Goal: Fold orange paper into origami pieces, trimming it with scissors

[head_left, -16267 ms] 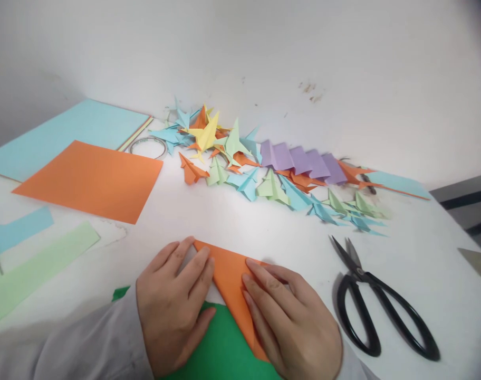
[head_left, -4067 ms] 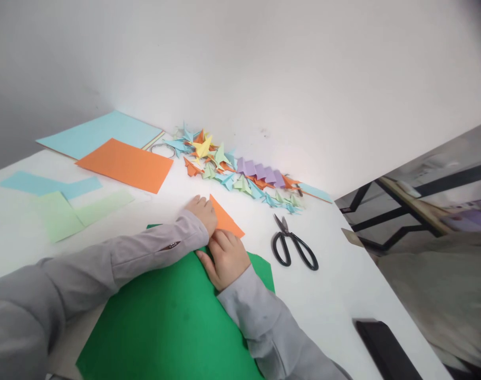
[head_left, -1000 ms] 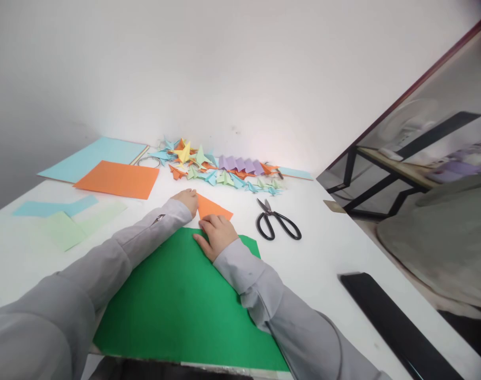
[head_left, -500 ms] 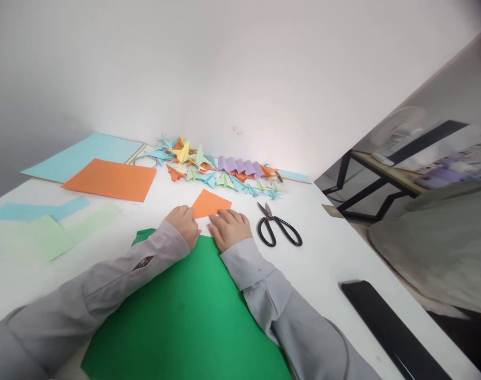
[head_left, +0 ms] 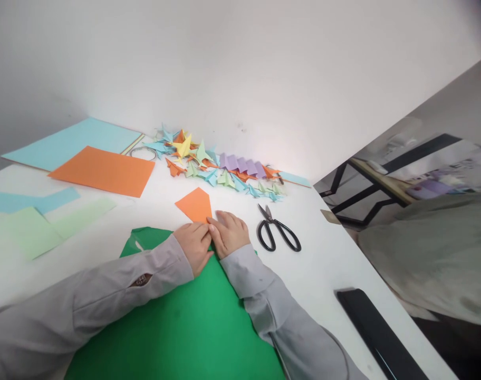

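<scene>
A small folded piece of orange paper lies on the white table, just past my fingertips, its near corner between my hands. My left hand is closed at that corner, fingers curled, the pinch partly hidden. My right hand meets it from the right, thumb and forefinger pressed together on the paper's near right edge. Both wrists rest above a green sheet or cloth that spreads toward me. Right of my right hand lie black-handled scissors, blades pointing away.
Folded paper cranes and a pleated purple strip lie along the wall. At left are a large orange sheet, blue sheets and pale green paper. A black flat object lies at right, near a person's clothing.
The orange paper has been turned, with its near corner now toward me. My hands have come together at that corner. The view has shifted slightly.
</scene>
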Demonstrator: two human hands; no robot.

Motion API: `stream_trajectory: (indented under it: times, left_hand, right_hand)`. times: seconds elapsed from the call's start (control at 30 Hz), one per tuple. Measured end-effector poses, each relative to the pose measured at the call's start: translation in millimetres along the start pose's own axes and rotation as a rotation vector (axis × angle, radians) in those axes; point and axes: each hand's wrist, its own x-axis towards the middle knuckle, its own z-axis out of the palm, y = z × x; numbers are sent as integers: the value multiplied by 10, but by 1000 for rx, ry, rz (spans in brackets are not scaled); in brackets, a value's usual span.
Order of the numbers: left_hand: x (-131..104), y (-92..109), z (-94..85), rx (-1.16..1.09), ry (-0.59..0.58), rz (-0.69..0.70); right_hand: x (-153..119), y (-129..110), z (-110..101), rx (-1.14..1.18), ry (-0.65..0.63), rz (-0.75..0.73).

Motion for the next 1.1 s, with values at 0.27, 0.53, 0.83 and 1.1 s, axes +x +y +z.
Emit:
stream_trajectory:
  times: [0.27, 0.53, 0.83, 1.1]
  left_hand:
    - [-18, -36, -1, -24, -119, 5]
    - [-6, -22, -24, -18, -151, -1]
    - [-17, -9, -11, -22, -153, -7]
    - [-34, -52, -32, 15, -159, 37]
  right_hand:
    - [-17, -88, -20, -36, -68, 112]
    - [291, -84, 7, -6, -151, 208]
    - [702, -75, 36, 36, -253, 270]
    - [739, 211, 69, 202, -260, 228]
